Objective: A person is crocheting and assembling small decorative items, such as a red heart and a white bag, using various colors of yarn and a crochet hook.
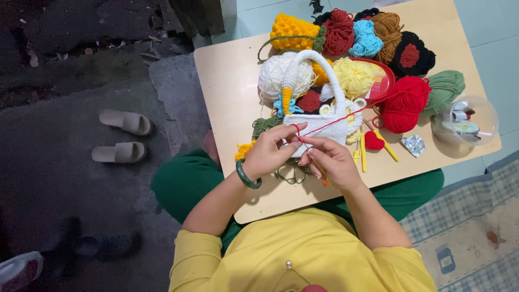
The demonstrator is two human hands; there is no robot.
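Hands meet at the near edge of the table [227,81]: the left hand [268,153] pinches a strand of red yarn [330,123], and the right hand [331,160] grips a crochet hook [321,174], mostly hidden by its fingers. The strand runs to one red yarn ball [404,104]. One white crocheted basket [319,116] with an arched handle stands just beyond the fingers. One small red crocheted heart [373,141] lies beside two yellow hooks [362,154]. About ten yarn balls crowd the far side, overlapping, so the count is unsure. One clear dome container [466,121] hangs over the right edge. Two beige slippers [123,136] sit on the floor. Bare tabletop remains at left.
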